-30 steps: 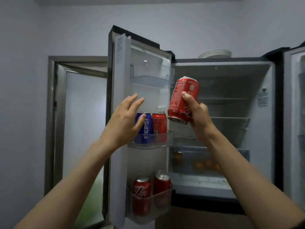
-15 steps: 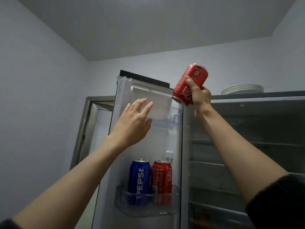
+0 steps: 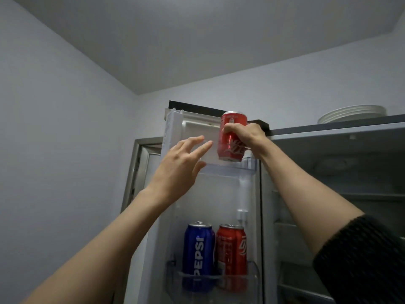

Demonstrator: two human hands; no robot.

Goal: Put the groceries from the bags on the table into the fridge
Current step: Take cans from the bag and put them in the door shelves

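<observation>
The right hand (image 3: 245, 137) grips a red cola can (image 3: 231, 137) around its middle, fingers curled over the front, and holds it nearly upright at the top shelf of the open fridge door (image 3: 219, 194); the can's base sits level with the front lip of that top door shelf (image 3: 230, 166), though whether it rests on the shelf or hangs just above it cannot be told. The left hand (image 3: 182, 170) is raised just beside the can on its left, fingers spread and straight, holding nothing, its fingertips near the clear shelf front but apart from the can. Lower on the same door, a blue Pepsi can (image 3: 199, 253) and a second red can (image 3: 231, 253) stand upright side by side, touching or nearly so, in a clear door bin (image 3: 252, 275). To the right, the fridge interior (image 3: 339, 194) is dim, with several shelves faintly visible. A stack of plates (image 3: 352, 114) lies on top of the fridge. A dark knitted sleeve (image 3: 361, 260) covers the right upper arm; both forearms are bare
</observation>
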